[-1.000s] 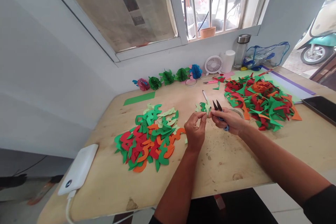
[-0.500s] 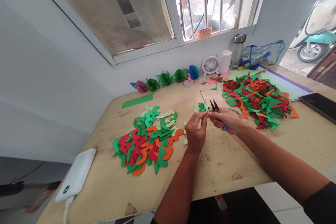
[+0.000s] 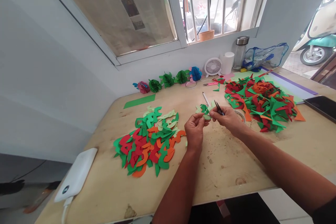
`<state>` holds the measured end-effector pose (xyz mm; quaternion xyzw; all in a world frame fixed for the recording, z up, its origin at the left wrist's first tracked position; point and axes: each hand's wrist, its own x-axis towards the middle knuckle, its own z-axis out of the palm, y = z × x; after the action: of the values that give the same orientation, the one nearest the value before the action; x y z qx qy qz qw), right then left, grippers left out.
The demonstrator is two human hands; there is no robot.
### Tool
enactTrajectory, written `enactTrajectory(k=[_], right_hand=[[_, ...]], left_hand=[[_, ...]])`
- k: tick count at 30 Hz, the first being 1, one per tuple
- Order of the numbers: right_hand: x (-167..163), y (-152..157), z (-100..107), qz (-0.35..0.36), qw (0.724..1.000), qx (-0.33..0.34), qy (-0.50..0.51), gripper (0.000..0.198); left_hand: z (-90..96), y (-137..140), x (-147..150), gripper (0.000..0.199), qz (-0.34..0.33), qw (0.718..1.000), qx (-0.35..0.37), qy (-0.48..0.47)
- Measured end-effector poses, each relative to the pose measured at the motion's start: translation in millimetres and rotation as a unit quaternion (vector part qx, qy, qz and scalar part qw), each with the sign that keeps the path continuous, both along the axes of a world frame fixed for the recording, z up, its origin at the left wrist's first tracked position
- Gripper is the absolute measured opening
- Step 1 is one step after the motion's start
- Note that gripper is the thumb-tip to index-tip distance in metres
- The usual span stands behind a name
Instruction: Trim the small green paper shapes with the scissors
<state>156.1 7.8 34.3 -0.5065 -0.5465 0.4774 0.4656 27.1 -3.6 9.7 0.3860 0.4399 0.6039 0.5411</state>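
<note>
Between thumb and fingers, my left hand pinches a small pale green paper piece. My right hand is closed around a pair of scissors, dark blades pointing up and away; its fingertips are close to the paper too. Whether they touch it I cannot tell. Just beyond the hands lie green paper bits and a white pen. To the left spreads a pile of cut paper shapes in green, red and orange.
Paper scraps are heaped at the right, beside a phone. Along the wall stand paper turtles, a small fan and a glass bottle. A white power bank with a cable lies at the left edge.
The hands have moved slightly apart, and the pale green paper now shows between them. The scissors have tilted in my right hand, with less of them visible. The view has shifted slightly.
</note>
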Motion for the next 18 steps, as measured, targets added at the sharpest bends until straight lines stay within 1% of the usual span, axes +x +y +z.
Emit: enactTrajectory(k=[5,10,12,18], right_hand=[[-0.4,0.1,-0.6,-0.025,0.999,-0.003,-0.022,0.026],[-1.2,-1.1,-1.4,-0.009,0.998,0.032,-0.047,0.026],[-1.4,-1.6,-0.9,-0.004,0.998,0.036,-0.053,0.025],[-1.8,-1.6,-0.3,0.000,0.997,0.043,-0.057,0.022]], left_hand=[[1.1,0.2,0.8,0.024,0.019,0.999,-0.027,-0.028],[1.3,1.0,0.9,0.018,0.067,0.997,-0.026,-0.023],[1.1,0.6,0.8,0.018,0.062,0.997,-0.037,-0.039],[1.3,-0.9,1.3,0.029,0.019,0.986,-0.079,-0.143]])
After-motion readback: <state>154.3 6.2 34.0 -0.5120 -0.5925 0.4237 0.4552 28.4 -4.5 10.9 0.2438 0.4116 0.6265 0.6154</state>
